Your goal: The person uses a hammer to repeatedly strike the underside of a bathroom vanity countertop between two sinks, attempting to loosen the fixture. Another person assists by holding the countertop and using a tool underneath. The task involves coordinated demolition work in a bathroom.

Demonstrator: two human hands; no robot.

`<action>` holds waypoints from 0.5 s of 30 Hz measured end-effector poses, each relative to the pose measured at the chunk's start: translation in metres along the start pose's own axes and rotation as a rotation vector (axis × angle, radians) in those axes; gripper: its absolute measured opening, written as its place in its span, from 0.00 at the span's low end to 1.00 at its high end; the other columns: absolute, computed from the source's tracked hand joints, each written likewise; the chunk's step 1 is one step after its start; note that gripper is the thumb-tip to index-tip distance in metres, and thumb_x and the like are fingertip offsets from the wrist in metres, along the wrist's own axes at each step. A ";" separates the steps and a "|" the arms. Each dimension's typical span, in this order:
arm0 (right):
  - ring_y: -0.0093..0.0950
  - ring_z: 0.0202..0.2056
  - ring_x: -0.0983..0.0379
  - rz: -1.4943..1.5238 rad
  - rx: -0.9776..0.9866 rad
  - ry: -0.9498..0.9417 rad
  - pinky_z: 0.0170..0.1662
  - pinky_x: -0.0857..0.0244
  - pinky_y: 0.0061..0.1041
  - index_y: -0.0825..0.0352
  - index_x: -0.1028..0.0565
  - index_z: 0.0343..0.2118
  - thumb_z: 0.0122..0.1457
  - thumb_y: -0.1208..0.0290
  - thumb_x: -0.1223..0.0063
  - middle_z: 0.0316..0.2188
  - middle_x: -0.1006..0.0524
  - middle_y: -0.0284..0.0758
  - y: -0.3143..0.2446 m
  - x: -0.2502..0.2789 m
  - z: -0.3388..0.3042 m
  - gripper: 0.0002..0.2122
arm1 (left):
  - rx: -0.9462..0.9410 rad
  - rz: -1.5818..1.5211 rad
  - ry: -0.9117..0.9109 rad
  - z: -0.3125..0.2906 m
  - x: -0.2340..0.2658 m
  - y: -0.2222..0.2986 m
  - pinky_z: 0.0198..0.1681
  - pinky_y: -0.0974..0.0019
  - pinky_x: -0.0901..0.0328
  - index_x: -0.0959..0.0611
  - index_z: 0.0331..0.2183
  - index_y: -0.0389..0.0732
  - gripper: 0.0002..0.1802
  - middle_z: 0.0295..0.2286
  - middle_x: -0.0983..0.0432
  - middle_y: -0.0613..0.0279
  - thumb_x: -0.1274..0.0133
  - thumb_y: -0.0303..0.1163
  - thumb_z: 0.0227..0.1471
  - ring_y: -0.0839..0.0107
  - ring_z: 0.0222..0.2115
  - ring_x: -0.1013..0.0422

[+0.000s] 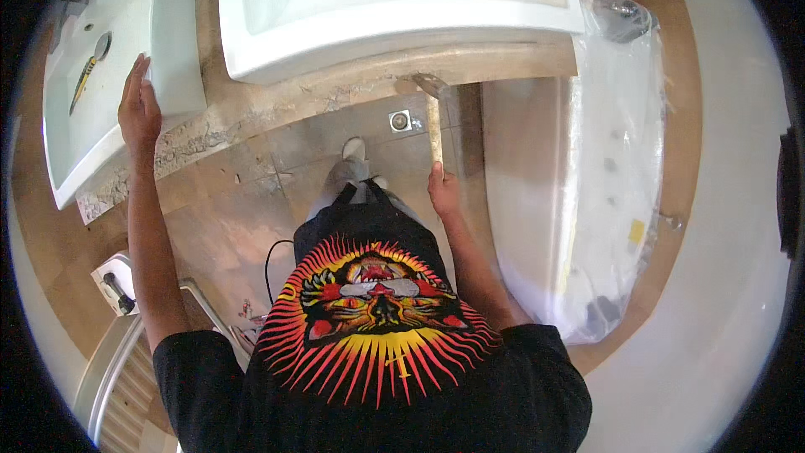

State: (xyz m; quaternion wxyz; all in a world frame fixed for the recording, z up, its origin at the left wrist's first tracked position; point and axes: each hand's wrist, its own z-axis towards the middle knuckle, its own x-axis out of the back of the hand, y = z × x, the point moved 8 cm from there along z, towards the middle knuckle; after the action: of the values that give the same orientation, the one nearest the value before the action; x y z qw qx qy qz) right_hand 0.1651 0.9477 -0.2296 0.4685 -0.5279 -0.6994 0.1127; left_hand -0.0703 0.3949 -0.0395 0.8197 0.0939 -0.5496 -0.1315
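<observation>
In my right hand (444, 190) is a hammer (434, 130), its pale handle pointing away from me. The hammer's head, partly blurred, is at the rough, chipped edge of a tiled ledge (335, 105). My left hand (140, 113) lies against the near-right rim of a white washbasin (63, 169), fingers stretched out and holding nothing. Inside that basin, a slim yellow-and-black tool (82, 84) lies beside the round metal drain (102, 46). A second white basin (402, 38) sits on the ledge ahead of me, beyond the hammer.
To the right stands a bathtub (524, 201) with clear plastic wrap (616, 176) over it. A square floor drain (400, 121) is set in the floor tiles near my feet. At lower left are a white radiator (126, 377) and a white box with a black plug (117, 285).
</observation>
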 end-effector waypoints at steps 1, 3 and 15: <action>0.20 0.15 0.39 -0.010 0.062 0.060 0.19 0.47 0.25 0.66 0.32 0.17 0.64 0.49 0.62 0.12 0.36 0.26 0.000 0.005 -0.001 0.26 | -0.005 -0.002 0.010 0.001 0.000 -0.001 0.56 0.60 0.40 0.26 0.51 0.42 0.21 0.52 0.32 0.55 0.64 0.31 0.58 0.60 0.54 0.36; 0.20 0.15 0.39 0.028 0.080 0.068 0.19 0.47 0.25 0.66 0.32 0.18 0.64 0.49 0.61 0.12 0.36 0.26 -0.018 0.008 -0.006 0.25 | 0.017 -0.026 0.002 -0.004 0.002 0.003 0.56 0.58 0.40 0.26 0.51 0.44 0.20 0.53 0.33 0.56 0.64 0.31 0.59 0.61 0.55 0.37; 0.20 0.15 0.40 0.108 -0.089 0.001 0.19 0.47 0.26 0.66 0.32 0.16 0.62 0.48 0.59 0.11 0.36 0.27 0.011 0.008 0.022 0.26 | -0.038 -0.078 0.071 0.002 0.004 -0.005 0.54 0.59 0.38 0.25 0.50 0.43 0.19 0.51 0.30 0.55 0.60 0.30 0.59 0.61 0.53 0.34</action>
State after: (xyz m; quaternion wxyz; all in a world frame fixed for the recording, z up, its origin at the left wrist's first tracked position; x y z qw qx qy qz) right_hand 0.1548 0.9663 -0.2440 0.4381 -0.5852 -0.6739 0.1067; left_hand -0.0717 0.3889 -0.0371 0.8346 0.1042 -0.5132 -0.1706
